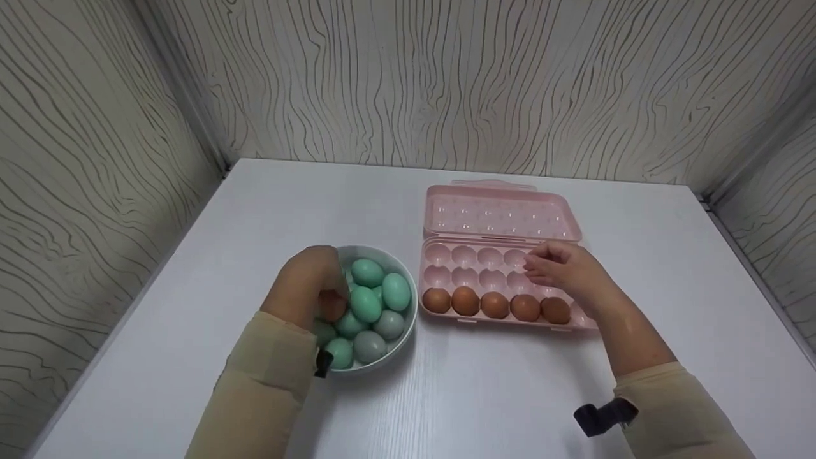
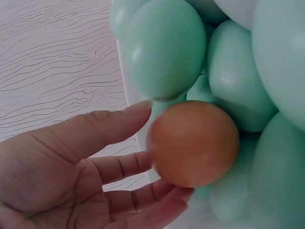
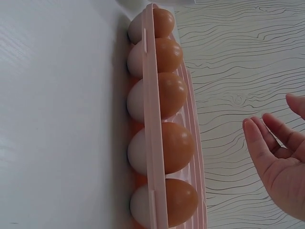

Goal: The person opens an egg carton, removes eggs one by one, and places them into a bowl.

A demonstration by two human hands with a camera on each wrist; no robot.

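A pale bowl (image 1: pixel 411 319) on the left of the table is piled with green and grey eggs (image 2: pixel 164 50). Inside it, my left hand (image 1: pixel 307 280) has its thumb and fingers around a brown egg (image 2: pixel 193 143). The fingertips meet its near and lower side, and the thumb tip lies along its upper edge. My right hand (image 1: pixel 561 271) hovers above the right part of a pink egg carton (image 1: pixel 503 213), holding nothing, its fingers loosely bent. Along the carton's front row sit several brown eggs (image 1: pixel 495 305); visible cups behind them hold none.
The carton's lid (image 1: pixel 503 210) lies folded back toward the patterned rear wall (image 1: pixel 408 83). Bowl and carton stand almost side by side on the white table (image 1: pixel 459 395). A dark camera mount (image 1: pixel 605 415) juts from the right wrist.
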